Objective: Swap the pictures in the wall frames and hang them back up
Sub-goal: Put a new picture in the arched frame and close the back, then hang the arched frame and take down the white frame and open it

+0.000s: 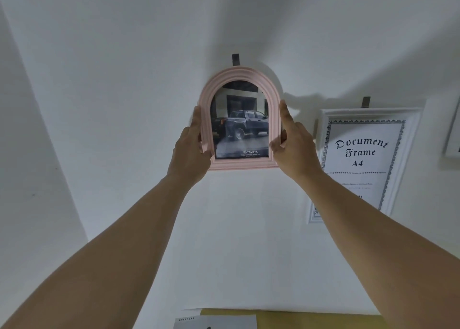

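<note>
A pink arched picture frame (239, 163) with a photo of a dark pickup truck (241, 126) is up against the white wall, just under a dark wall hook (235, 59). My left hand (191, 147) grips its left edge, fingers behind and thumb in front. My right hand (291, 142) grips the right edge, index finger stretched up along the side. I cannot tell whether the frame hangs on the hook. To the right, a white rectangular frame (323, 119) holding a "Document Frame A4" sheet hangs from a second hook (366, 102).
A further white frame (453, 139) shows partly at the far right edge. Below, a yellow surface (298, 316) carries a grey printed sheet (216, 322) marked "Smart Car". A wall corner runs down the left side.
</note>
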